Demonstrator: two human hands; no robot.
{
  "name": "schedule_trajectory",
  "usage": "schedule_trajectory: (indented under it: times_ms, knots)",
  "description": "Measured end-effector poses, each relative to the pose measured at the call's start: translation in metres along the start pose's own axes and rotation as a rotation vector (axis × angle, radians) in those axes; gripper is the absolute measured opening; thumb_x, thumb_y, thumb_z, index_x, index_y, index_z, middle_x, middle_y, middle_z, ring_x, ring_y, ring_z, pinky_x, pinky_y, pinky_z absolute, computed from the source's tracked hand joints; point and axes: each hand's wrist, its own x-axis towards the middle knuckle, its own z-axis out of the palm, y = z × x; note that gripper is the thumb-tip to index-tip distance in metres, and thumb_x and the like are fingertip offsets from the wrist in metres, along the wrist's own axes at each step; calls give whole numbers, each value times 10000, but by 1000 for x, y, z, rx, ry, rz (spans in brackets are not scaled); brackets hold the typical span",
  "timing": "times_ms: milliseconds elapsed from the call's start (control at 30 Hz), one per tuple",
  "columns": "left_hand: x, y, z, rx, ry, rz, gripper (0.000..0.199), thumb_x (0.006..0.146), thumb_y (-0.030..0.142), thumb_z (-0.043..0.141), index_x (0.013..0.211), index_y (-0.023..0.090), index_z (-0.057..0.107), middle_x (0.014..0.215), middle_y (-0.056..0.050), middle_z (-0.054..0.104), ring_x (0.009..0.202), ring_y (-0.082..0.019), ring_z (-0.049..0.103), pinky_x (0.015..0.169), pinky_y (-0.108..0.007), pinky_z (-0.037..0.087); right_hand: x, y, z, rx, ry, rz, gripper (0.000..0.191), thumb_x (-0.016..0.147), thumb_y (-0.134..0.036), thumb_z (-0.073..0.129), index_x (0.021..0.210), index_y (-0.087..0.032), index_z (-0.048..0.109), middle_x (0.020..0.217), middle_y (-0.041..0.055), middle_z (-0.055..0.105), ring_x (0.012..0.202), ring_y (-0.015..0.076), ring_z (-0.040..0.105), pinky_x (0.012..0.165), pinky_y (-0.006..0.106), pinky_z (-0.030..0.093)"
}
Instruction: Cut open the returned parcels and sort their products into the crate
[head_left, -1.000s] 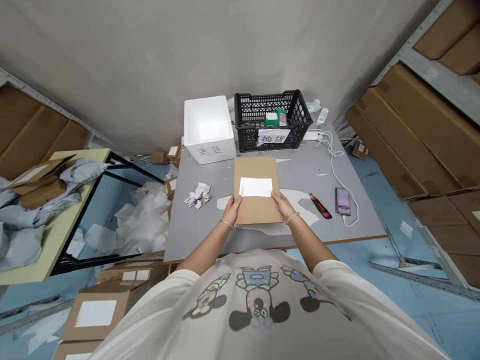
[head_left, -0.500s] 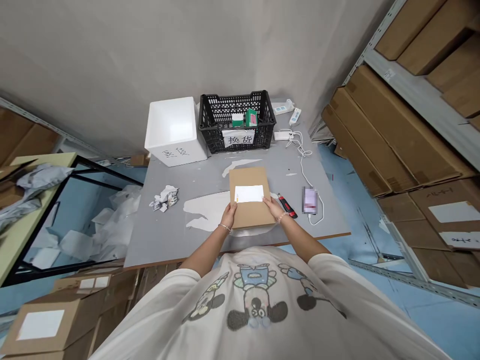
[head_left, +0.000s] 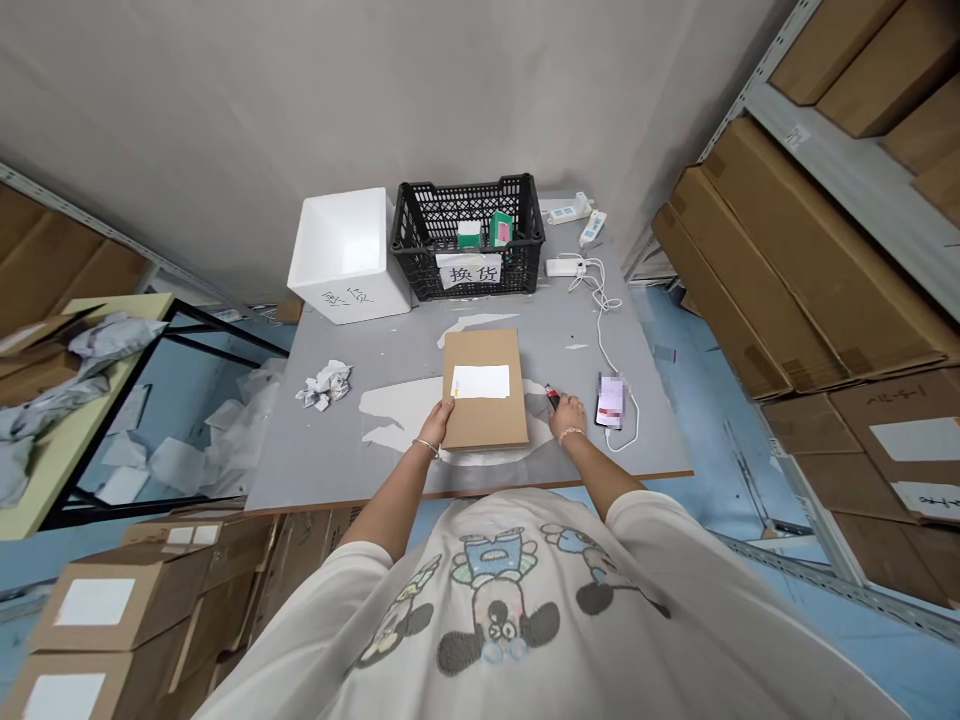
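A flat brown cardboard box [head_left: 486, 425] with a white label [head_left: 481, 381] lies near the front edge of the grey table. My left hand [head_left: 436, 423] holds the box by its left side, with the thumb on top. To the right of the box, my right hand [head_left: 568, 415] is closed over a red and black utility knife [head_left: 553, 396], whose front end shows beyond the fingers. The rest of the knife is hidden under the hand. A phone [head_left: 610, 401] on a white cable lies just right of that hand.
At the back of the table [head_left: 405, 350] are a white foam box [head_left: 360, 295] and a black crate [head_left: 466, 192] with small green boxes. Crumpled paper [head_left: 325, 385] lies left. Power strips [head_left: 565, 267] sit back right. Shelves with cartons [head_left: 810, 290] flank the right side.
My right hand has left the box and moved right, closing on the knife. My left hand stays on the box. The camera view has shifted slightly.
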Motion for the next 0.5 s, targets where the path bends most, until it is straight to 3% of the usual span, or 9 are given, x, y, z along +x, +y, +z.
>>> schedule_trajectory:
  times_ms: [167,300,400,500]
  knots:
    - [1,-1,-1,82,-19,-3,608,711,604,716,1120,160,641,1035,-106,725,1008,-282,668,911,-393,494,0,28,24,-132,-51,-60,417,913,-205,483,1325,-140,467,1241,206,525,1205,309,451,956,406,374]
    - [3,-3,-3,43,-64,-4,625,730,607,702,1162,161,622,1056,-113,719,1004,-274,668,915,-393,491,2,23,24,-63,-4,-23,404,901,-233,504,1292,-132,503,1243,216,520,1218,334,442,979,441,355]
    - [3,-6,-5,-46,-112,-29,637,733,579,715,1215,178,599,1082,-106,712,1013,-264,668,903,-381,498,-3,3,20,189,89,-33,433,912,-335,492,1290,-125,517,1293,217,507,1265,338,424,1042,454,327]
    - [1,-10,-7,-132,-126,-110,662,770,660,618,1239,193,594,1083,-97,710,994,-257,679,871,-373,513,-18,-20,20,695,-14,-90,458,946,-461,382,1260,-170,546,1239,155,587,1237,289,489,1062,430,358]
